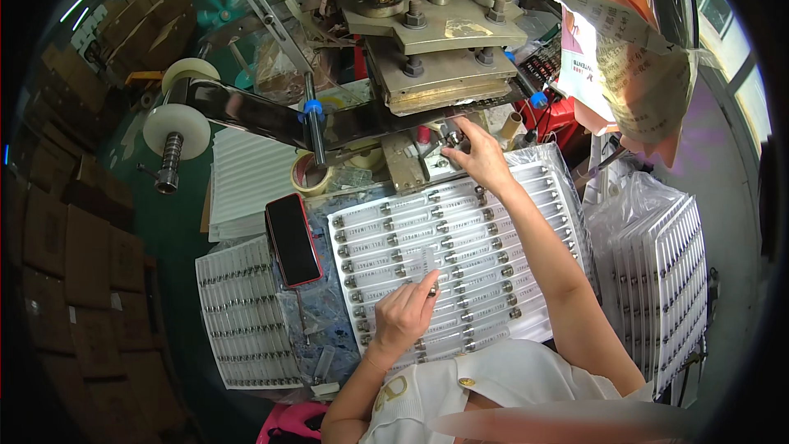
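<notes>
Clear tube stands pinched in left hand, near; right hand grips a small metal piece far at the press.

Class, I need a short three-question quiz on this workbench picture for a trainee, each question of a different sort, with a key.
1. True or false: the phone lies to the left of the white tray of clear tubes.
2. Which hand reaches up to the fixture under the press? A) left hand B) right hand
3. Fill in: the left hand pinches a clear ____ with a metal cap.

Key: 1 true; 2 B; 3 tube.
</notes>
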{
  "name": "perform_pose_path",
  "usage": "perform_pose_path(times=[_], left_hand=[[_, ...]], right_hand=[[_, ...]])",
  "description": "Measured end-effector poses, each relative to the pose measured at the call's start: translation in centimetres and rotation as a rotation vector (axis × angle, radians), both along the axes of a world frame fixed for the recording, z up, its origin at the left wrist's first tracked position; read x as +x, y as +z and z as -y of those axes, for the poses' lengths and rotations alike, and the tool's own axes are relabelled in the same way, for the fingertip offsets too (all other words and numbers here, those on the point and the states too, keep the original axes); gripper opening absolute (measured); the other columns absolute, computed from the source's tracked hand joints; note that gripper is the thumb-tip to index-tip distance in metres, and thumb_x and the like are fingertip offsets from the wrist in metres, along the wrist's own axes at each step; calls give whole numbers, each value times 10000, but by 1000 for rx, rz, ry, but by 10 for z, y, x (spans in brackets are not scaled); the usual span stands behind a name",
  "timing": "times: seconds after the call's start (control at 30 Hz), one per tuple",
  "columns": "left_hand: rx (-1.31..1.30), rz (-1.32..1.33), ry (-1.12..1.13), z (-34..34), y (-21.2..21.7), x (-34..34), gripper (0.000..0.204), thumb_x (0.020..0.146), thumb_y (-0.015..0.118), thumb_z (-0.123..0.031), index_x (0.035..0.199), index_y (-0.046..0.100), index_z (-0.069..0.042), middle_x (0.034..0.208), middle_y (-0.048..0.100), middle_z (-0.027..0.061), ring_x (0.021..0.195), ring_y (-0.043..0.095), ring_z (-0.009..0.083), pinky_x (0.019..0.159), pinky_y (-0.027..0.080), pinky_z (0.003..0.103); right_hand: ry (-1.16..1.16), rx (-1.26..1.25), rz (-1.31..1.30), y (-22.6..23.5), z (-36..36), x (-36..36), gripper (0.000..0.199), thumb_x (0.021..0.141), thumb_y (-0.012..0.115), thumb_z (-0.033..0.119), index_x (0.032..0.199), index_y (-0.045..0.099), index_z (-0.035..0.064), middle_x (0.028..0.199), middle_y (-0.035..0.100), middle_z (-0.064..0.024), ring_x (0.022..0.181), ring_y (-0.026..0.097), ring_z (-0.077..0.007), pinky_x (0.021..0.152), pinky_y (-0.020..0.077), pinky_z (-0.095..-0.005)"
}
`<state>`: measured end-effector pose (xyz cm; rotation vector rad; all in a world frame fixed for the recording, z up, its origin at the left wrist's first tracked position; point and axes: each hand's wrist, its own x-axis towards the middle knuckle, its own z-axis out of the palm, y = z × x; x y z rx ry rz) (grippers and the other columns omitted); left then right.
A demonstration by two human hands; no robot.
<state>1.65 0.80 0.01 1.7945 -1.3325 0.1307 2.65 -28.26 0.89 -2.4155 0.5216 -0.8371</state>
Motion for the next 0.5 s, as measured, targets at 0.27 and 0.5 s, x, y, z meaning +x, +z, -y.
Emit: perform_pose_path(times=[0.27,0.5], left_hand=[[-7,-3,16,0,1,0,372,767,713,-64,1133,646,-52,624,543,49,525,543,193,489,435,306],[5,-9,24,-1,-1,3,373,769,712,-64,1135,644,-44,625,544,51,531,547,193,495,439,306]], right_hand=[[6,-23,-7,3,-2,-3,556,764,749,235,1252,532,80,1116,618,-154,923,620,-332,806,498,-399],[-20,100,-94,13,-7,-1,611,757,765,192,1301,518,62,1220,592,-183,1096,592,-320,912,477,-366]])
